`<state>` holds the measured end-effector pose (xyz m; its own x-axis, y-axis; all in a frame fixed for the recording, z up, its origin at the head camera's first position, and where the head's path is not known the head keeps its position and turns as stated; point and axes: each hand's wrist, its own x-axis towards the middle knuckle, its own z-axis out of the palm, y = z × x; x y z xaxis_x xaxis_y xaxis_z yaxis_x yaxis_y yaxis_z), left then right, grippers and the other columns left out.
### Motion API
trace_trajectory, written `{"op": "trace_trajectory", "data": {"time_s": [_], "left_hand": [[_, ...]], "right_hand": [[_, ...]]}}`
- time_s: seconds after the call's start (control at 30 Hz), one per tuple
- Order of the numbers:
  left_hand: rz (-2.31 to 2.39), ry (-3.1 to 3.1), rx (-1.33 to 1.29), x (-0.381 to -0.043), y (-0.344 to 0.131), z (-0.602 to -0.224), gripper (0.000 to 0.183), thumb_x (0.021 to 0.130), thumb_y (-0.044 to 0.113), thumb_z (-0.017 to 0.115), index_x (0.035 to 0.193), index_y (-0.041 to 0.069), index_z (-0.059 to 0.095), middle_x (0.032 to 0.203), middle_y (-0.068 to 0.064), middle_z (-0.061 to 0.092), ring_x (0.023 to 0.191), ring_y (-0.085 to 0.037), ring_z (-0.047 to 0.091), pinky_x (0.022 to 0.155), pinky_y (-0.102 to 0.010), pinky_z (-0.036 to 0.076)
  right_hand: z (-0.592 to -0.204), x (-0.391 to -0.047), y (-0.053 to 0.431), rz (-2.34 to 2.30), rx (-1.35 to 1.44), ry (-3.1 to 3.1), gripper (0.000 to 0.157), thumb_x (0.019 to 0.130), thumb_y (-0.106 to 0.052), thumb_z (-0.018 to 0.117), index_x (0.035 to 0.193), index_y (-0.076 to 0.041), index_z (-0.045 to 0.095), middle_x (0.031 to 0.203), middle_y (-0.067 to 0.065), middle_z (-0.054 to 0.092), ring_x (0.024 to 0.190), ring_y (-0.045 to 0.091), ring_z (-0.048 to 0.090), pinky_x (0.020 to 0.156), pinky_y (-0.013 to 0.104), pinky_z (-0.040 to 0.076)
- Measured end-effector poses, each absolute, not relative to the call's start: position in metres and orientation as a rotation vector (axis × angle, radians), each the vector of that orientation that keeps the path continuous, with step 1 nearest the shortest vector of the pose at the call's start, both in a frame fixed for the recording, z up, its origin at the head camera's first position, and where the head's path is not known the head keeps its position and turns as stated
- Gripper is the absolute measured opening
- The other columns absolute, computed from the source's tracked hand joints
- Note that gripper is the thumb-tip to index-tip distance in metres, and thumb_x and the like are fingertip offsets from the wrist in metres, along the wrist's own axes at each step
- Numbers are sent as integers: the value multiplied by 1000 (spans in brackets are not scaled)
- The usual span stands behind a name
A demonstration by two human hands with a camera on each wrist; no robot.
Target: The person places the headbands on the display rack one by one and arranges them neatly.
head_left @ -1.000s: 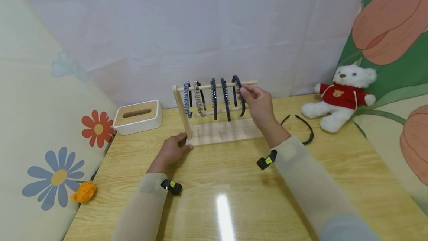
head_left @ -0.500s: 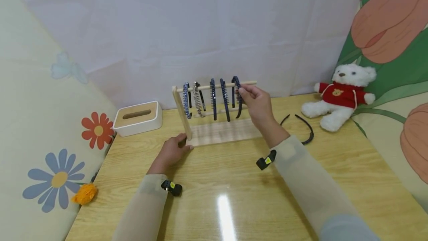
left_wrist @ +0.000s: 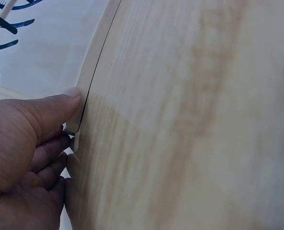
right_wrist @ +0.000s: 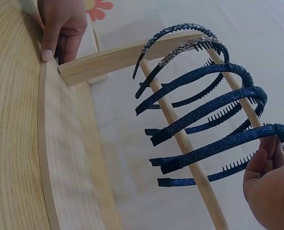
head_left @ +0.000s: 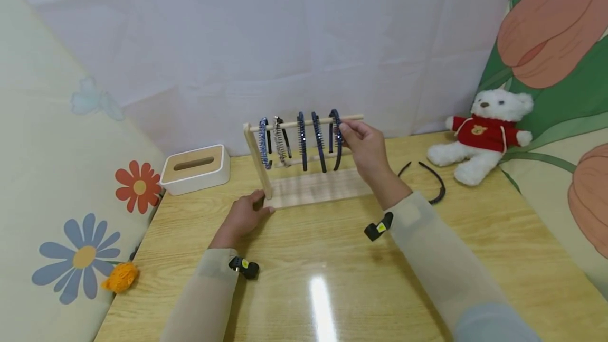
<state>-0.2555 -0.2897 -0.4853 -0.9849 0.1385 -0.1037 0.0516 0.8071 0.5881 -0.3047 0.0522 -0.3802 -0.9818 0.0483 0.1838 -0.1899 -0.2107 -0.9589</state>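
A wooden headband rack (head_left: pixel 313 188) stands at the back of the table. My left hand (head_left: pixel 244 215) holds the left end of its base; in the left wrist view the thumb (left_wrist: pixel 67 103) lies along the board's edge. With my right hand (head_left: pixel 368 152) I pinch a dark blue headband (head_left: pixel 338 146), the rightmost on the upper rod; its comb teeth show in the right wrist view. To its left hang two more dark blue headbands (head_left: pixel 302 146), a silver glittery headband (head_left: pixel 279 141) and a lighter blue headband (head_left: pixel 263 144).
A black headband (head_left: pixel 439 191) lies on the table right of the rack. Beyond it sits a white teddy bear (head_left: pixel 489 131) in a red top. A white tissue box (head_left: pixel 195 176) with a wooden lid stands at left, and a fuzzy orange object (head_left: pixel 121 277) lies at the left edge.
The lower end of the pinched headband has swung left, so it hangs more in line with its neighbours. My left hand and the rack have stayed in place.
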Motion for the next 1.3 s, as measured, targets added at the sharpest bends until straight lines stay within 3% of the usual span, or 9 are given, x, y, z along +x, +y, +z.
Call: {"op": "trace_trajectory", "data": {"time_s": [0.23, 0.5, 0.73, 0.93, 1.03, 1.2, 1.3], "left_hand": [[903, 2863, 169, -257, -290, -487, 62, 110, 30, 70, 164, 9, 50, 167, -25, 48, 156, -51, 41, 128, -65, 36], [923, 2851, 175, -257, -288, -490, 62, 110, 29, 70, 165, 9, 49, 166, -25, 49, 156, -51, 41, 128, -66, 36], [938, 2829, 159, -257, -280, -492, 63, 109, 30, 70, 165, 10, 48, 167, -24, 47, 157, -51, 39, 129, -66, 34], [916, 2852, 147, -259, -281, -491, 64, 109, 31, 70, 166, 11, 48, 168, -24, 46, 157, -50, 40, 130, -66, 33], [905, 2852, 137, -259, -284, -489, 65, 110, 31, 69, 166, 11, 47, 168, -24, 46, 157, -50, 40, 129, -65, 33], [911, 2845, 108, -259, -289, -488, 66, 110, 32, 69, 167, 11, 45, 170, -24, 44, 158, -51, 37, 130, -66, 32], [901, 2850, 119, -259, -290, -490, 66, 110, 32, 69, 167, 10, 45, 169, -25, 44, 158, -51, 38, 130, -66, 32]], "right_hand": [[-382, -305, 52, 2329, 183, -1858, 32, 110, -16, 69, 135, 4, 72, 131, 25, 75, 126, 43, 71, 92, 26, 65], [-396, -302, 72, 2189, 205, -1980, 36, 112, -28, 67, 134, -1, 74, 118, 12, 79, 100, 16, 73, 100, 41, 63], [-426, -278, 146, 1704, 324, -2501, 45, 110, -42, 68, 139, -9, 73, 128, 12, 78, 108, 19, 71, 91, 30, 58], [-445, -253, 219, 1412, 411, -2760, 36, 108, -32, 73, 131, -5, 78, 121, 14, 79, 104, 17, 68, 83, 24, 56], [-452, -244, 246, 1255, 415, -2851, 33, 105, -27, 76, 130, -4, 78, 120, 14, 80, 105, 23, 71, 86, 33, 59], [-461, -242, 275, 949, 472, -2990, 34, 100, -21, 82, 128, -2, 79, 128, 21, 78, 120, 45, 70, 102, 61, 57], [-466, -245, 282, 817, 557, -3032, 31, 96, -19, 85, 123, -3, 81, 127, 21, 78, 123, 48, 69, 105, 65, 55]]}}
